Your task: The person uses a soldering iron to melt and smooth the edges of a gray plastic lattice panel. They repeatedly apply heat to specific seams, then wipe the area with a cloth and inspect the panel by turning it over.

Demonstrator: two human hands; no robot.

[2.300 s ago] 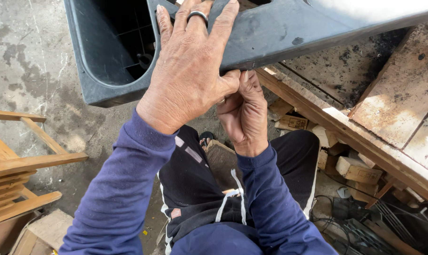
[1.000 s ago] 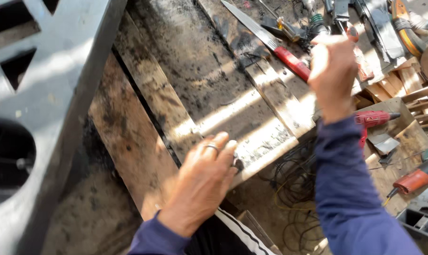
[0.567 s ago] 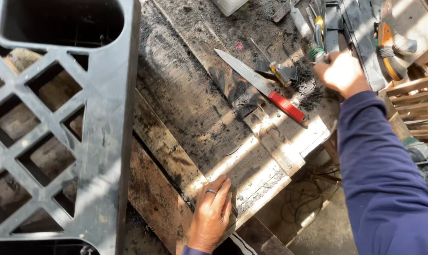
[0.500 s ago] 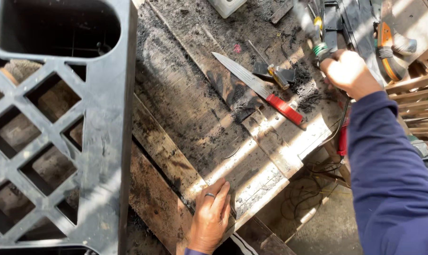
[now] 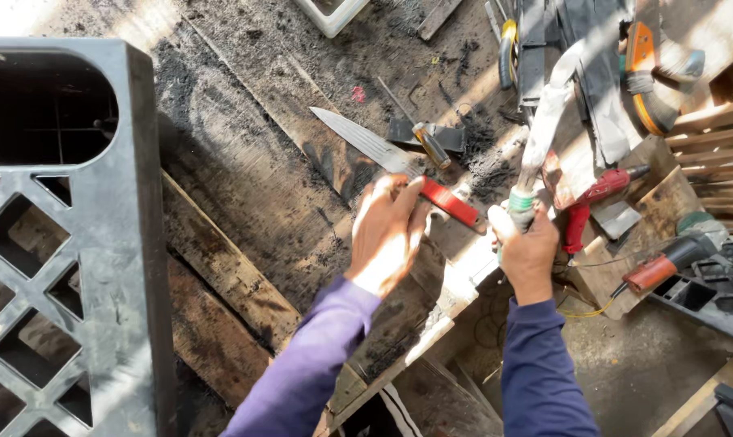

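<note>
While left hand (image 5: 388,235) grips knife (image 5: 383,154); right hand (image 5: 528,249) clasps tool (image 5: 544,133), maybe nozzle

One head-worn camera looks steeply down, close over the wooden workbench (image 5: 245,186); no second view.
</note>
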